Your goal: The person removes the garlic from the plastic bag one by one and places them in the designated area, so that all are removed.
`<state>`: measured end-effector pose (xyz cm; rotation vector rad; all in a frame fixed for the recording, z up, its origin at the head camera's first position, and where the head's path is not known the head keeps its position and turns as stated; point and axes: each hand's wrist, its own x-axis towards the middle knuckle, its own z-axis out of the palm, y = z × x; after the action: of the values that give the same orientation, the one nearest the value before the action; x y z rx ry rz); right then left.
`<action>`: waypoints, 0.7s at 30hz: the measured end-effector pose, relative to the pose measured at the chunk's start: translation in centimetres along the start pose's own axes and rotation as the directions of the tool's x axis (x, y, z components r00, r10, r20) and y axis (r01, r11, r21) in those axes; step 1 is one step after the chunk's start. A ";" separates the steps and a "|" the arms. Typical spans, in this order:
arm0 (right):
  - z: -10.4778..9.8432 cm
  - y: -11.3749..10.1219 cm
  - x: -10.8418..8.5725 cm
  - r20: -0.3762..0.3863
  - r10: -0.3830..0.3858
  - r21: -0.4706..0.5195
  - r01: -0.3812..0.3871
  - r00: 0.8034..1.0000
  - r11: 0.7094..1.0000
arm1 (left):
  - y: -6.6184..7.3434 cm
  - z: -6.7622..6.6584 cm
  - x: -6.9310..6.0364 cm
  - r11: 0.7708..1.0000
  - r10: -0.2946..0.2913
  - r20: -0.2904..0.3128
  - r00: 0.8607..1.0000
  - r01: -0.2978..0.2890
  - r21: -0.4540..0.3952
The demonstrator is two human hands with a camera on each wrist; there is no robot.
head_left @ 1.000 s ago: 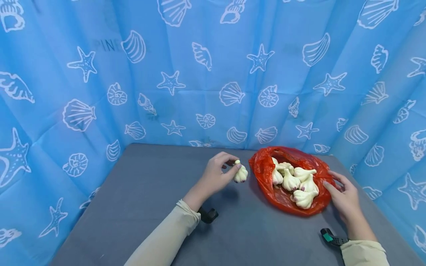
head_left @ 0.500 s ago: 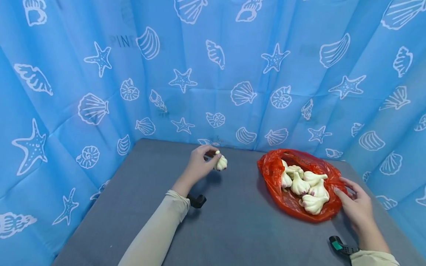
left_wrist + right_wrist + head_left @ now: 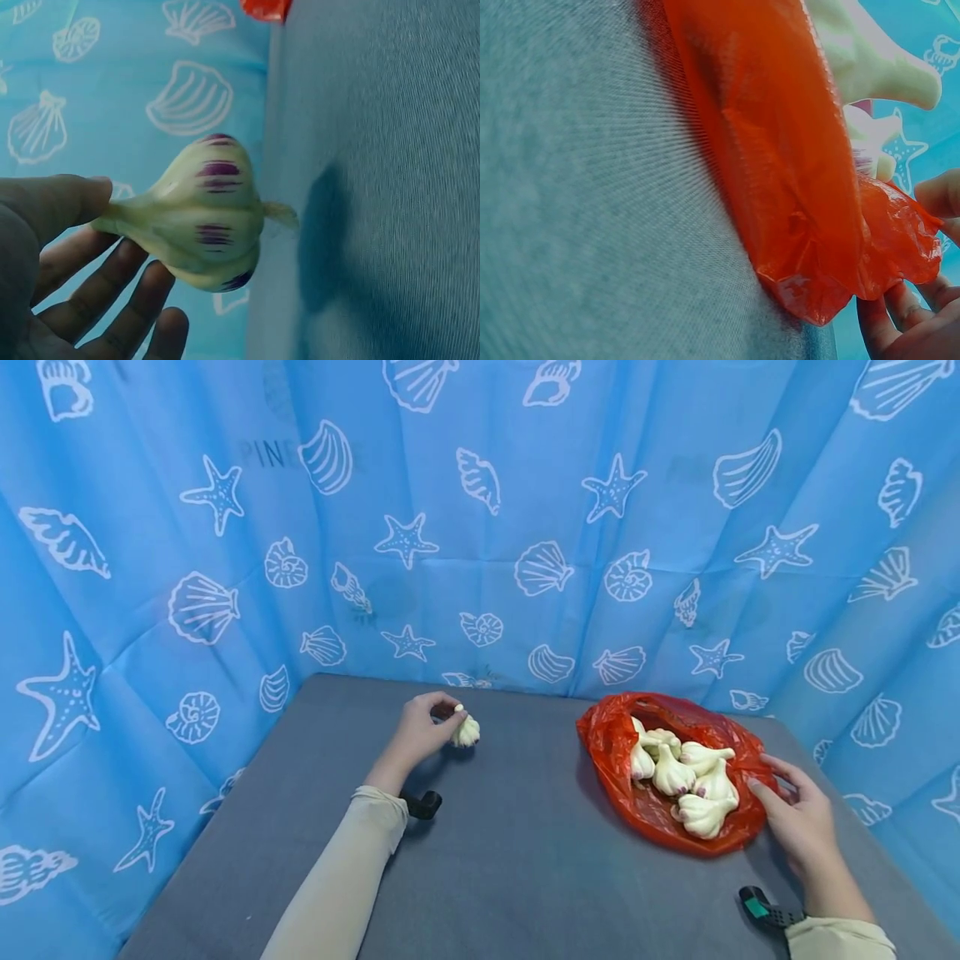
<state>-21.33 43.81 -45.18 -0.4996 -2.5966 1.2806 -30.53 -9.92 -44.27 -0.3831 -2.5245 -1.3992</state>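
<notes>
My left hand point(image 3: 416, 732) pinches a garlic bulb point(image 3: 467, 732) by its stem, thumb against fingertips. In the left wrist view the pale bulb point(image 3: 199, 214) lies sideways with purple streaks, a short root tuft and a shadow on the table beyond; it hangs just above the surface. To the right, a red plastic bag point(image 3: 611, 789) stands with its mouth spread, several more garlic bulbs point(image 3: 672, 774) inside. At the bag's right edge is my right hand point(image 3: 808, 822). The right wrist view shows its thumb and fingers point(image 3: 881, 326) gripping the bag's rim point(image 3: 900, 232).
A grey cloth-covered table point(image 3: 525, 877) lies under everything. Blue curtains point(image 3: 442, 585) printed with white shells and starfish enclose its back and sides. Black devices are strapped at both wrists, the right one point(image 3: 765, 910) close to the tabletop.
The left hand has carried the garlic bulb leftward, away from the bag, and slightly lower. The right hand has stayed at the bag's edge. The head view has shifted a little.
</notes>
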 end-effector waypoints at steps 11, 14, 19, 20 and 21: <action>-0.1 0.0 -0.1 -0.002 0.002 -0.007 -0.002 1.000 1.000 | -0.8 -1.0 -0.1 0.996 -0.081 0.076 0.994 0.079 0.028; 0.0 0.0 -0.1 -0.007 -0.002 -0.009 0.002 1.000 1.000 | -0.9 -1.0 -0.1 0.996 -0.084 0.083 0.993 0.082 0.033; 0.0 0.0 -0.2 -0.006 -0.002 -0.002 0.002 1.000 1.000 | -1.0 -1.1 -0.1 0.996 -0.085 0.082 0.993 0.083 0.028; 0.0 0.0 -0.2 -0.006 -0.002 0.001 0.002 1.000 1.000 | -1.1 -1.2 -0.1 0.996 -0.084 0.081 0.993 0.082 0.030; 0.0 0.0 -0.2 -0.004 -0.002 0.005 0.002 1.000 1.000 | -1.1 -1.2 -0.1 0.996 -0.083 0.078 0.993 0.081 0.034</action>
<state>-21.16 43.68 -45.17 -0.4981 -2.5888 1.2843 -30.68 -11.54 -44.57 -0.3389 -2.6503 -1.3989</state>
